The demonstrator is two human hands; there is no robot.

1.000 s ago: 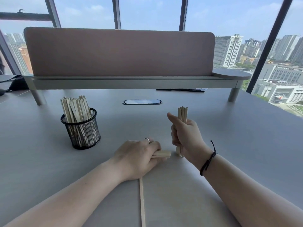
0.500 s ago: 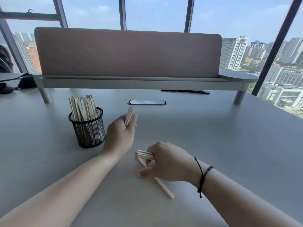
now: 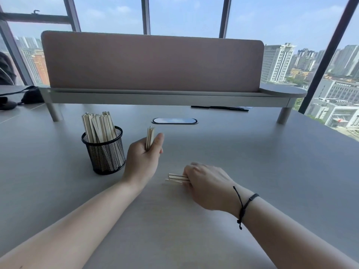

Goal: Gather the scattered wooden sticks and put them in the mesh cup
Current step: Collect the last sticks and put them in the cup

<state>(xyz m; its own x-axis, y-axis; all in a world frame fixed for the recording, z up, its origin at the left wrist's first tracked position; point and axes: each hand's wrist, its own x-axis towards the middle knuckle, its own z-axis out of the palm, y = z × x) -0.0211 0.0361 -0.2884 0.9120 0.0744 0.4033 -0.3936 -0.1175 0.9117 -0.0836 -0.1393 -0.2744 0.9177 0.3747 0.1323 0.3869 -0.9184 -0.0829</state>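
Note:
A black mesh cup (image 3: 105, 154) stands on the grey table, left of centre, holding several upright wooden sticks (image 3: 98, 126). Just right of the cup, my left hand (image 3: 142, 160) is shut on a small bundle of sticks (image 3: 150, 139) that points upward. My right hand (image 3: 206, 183) rests low over the table, shut on another bundle of sticks (image 3: 176, 178) lying flat, their ends pointing left. I see no loose sticks on the table.
A raised shelf with a pink divider panel (image 3: 153, 61) spans the back of the table (image 3: 252, 162). An oval cable port (image 3: 174, 120) sits behind my hands. A black pen (image 3: 219, 108) lies under the shelf. Dark items (image 3: 29, 97) sit far left.
My right hand has drawn the long loose stick in with its flat bundle; that stick no longer lies on the table. My left hand stays raised beside the cup with its upright bundle.

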